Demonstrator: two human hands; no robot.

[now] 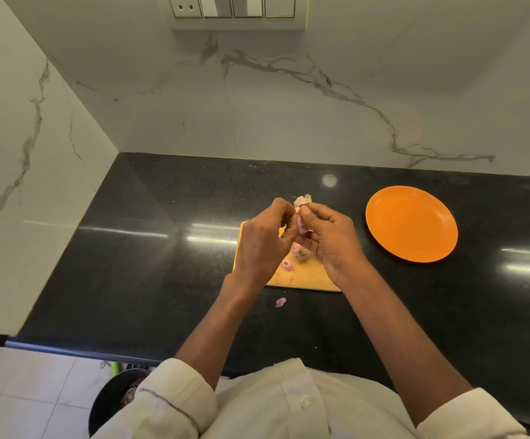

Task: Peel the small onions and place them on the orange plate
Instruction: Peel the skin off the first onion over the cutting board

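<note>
Two hands raised together above wooden cutting board [308,275], peeling step in hand. Left hand [262,245] and right hand [331,237] both pinch one small onion [301,224], fingertips pressed close on it; papery skin [302,200] sticks up above fingers. Second small onion [301,251] lies on board below, skin scraps beside it, one scrap [280,301] on black counter. Orange plate [411,224] to right, bare. Next move likely: strip remaining skin, carry onion right to plate.
</note>
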